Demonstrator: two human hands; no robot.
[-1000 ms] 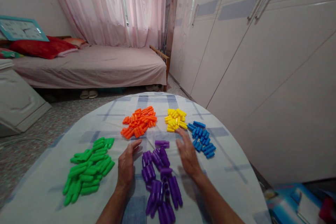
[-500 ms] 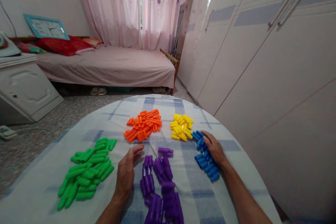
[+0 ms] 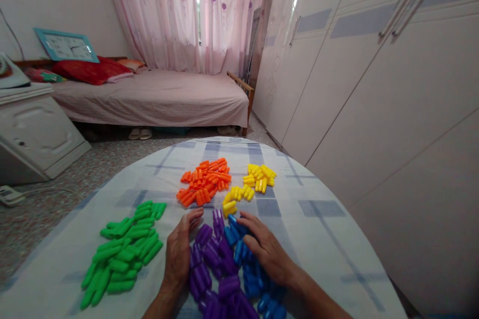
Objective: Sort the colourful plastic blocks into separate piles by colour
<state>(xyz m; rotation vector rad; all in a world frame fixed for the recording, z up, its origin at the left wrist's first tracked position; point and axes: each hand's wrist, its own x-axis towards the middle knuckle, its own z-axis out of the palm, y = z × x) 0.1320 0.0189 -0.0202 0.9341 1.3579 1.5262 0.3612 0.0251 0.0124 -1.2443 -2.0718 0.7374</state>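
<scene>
Broad stretch of checked tablecloth (image 3: 322,239) between right hand (image 3: 267,249) and curved right edge; only a narrow strip between left hand (image 3: 177,251) and green pieces (image 3: 127,251). Between the hands, glossy purple pieces (image 3: 211,256) and blue pieces (image 3: 251,279), tubular, heaped side by side; left fingers loosely curved, right fingers slightly parted against the blue

the purple pieces (image 3: 212,255) look glossy plastic, the tablecloth (image 3: 329,244) matt cloth, the bed rail (image 3: 241,83) probably wood.
</scene>
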